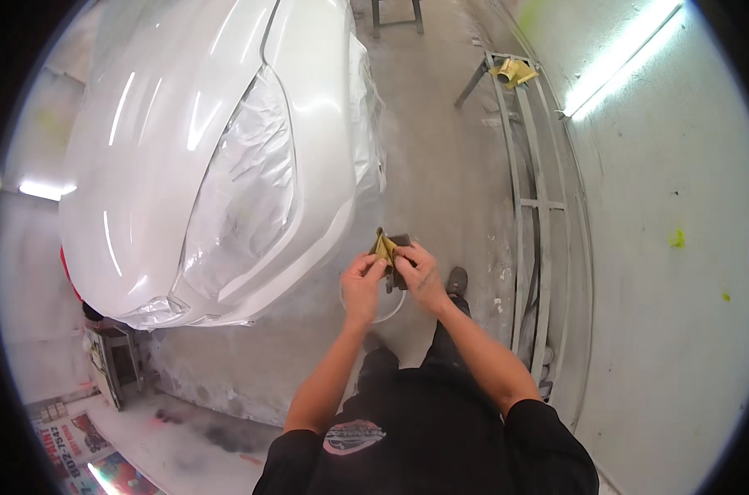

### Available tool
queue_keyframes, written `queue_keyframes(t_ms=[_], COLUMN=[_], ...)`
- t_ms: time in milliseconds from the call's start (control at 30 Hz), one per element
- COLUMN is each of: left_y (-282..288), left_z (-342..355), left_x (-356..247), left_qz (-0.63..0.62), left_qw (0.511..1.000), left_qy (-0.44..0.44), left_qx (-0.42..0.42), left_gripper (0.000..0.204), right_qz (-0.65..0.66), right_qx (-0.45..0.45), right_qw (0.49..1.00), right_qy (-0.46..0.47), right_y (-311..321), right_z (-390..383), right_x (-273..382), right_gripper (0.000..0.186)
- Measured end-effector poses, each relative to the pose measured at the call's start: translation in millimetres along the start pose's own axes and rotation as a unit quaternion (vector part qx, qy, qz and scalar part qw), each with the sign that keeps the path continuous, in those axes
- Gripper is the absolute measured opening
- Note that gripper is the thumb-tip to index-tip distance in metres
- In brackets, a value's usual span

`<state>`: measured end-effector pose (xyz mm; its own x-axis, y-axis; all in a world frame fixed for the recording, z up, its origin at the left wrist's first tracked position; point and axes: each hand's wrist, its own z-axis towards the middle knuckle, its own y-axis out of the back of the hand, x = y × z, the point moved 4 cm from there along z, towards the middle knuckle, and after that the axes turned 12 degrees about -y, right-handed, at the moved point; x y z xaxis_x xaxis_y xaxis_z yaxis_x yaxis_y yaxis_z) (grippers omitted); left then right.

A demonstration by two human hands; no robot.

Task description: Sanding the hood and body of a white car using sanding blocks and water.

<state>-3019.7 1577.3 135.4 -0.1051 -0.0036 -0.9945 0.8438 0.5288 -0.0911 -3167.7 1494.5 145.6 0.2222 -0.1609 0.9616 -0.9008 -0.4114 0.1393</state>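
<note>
In the middle of the view, my left hand [362,285] and my right hand [420,280] pinch a small crumpled yellow piece of cloth or paper [385,247] between their fingers. A dark object [401,243] sits just behind it, partly hidden by my fingers; I cannot make out what it is. A thin pale loop like a hose [388,318] shows below my hands. To my front left is a glossy white car body [312,148], with crinkled clear plastic sheeting [238,190] over its lamp area and along its side.
A metal rack [531,202] runs along the white wall [663,247] at right, with yellow masking material [519,73] around a tube on it. A stand [397,21] is at the far end. A metal-framed object [114,363] stands at lower left. My shoe [457,280] is on the floor.
</note>
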Motion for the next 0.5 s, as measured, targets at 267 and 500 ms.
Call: queue_keyframes(t_ms=[267, 500], left_y=[-110, -215], left_z=[80, 153], left_x=[-15, -86], left_qz=[0.102, -0.021], left_qw=[0.995, 0.999], left_qy=[-0.003, -0.037], left_qx=[-0.010, -0.032], left_gripper=[0.012, 0.018], right_qz=[-0.015, 0.082], right_qx=[0.091, 0.023], right_qw=[0.995, 0.995], right_qy=[0.027, -0.051], right_y=[117, 262], right_z=[102, 176], right_x=[55, 79], right_gripper=[0.033, 0.029])
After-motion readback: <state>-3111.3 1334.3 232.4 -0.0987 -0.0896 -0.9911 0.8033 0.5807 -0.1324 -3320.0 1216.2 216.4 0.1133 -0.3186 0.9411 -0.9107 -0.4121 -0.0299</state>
